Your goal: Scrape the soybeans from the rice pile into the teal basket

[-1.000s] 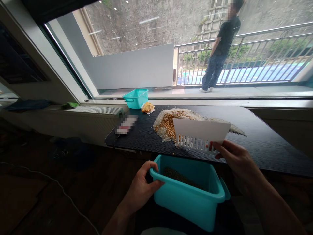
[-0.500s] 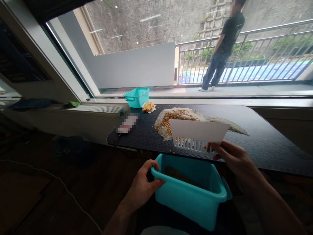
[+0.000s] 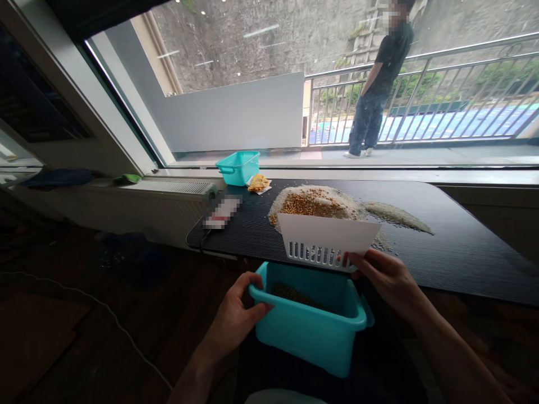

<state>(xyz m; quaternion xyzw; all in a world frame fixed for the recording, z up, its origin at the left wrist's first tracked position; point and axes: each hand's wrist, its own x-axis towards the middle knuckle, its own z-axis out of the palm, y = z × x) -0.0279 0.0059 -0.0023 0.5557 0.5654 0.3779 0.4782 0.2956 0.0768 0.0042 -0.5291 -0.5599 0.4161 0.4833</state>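
Note:
My left hand [image 3: 236, 317] grips the left rim of a turquoise plastic bin [image 3: 309, 331] held below the near edge of the black table [image 3: 455, 247]. Dark green beans [image 3: 290, 293] lie in the bin's bottom. My right hand [image 3: 385, 275] holds a white slotted scoop [image 3: 326, 241] at the table's edge, just above the bin. Behind the scoop lies a heap of white rice with yellow beans [image 3: 314, 203] on top.
A second turquoise bin [image 3: 238, 167] and a yellow crumpled wrapper [image 3: 258, 183] sit at the table's far left. A blurred flat object [image 3: 221, 212] lies near the left edge. Outside the window a person [image 3: 377, 84] stands by a railing. A white cable [image 3: 84, 314] crosses the floor.
My right hand has drawn the scoop back from the heap to the table's near edge, over the bin. The bin and my left hand shifted slightly left.

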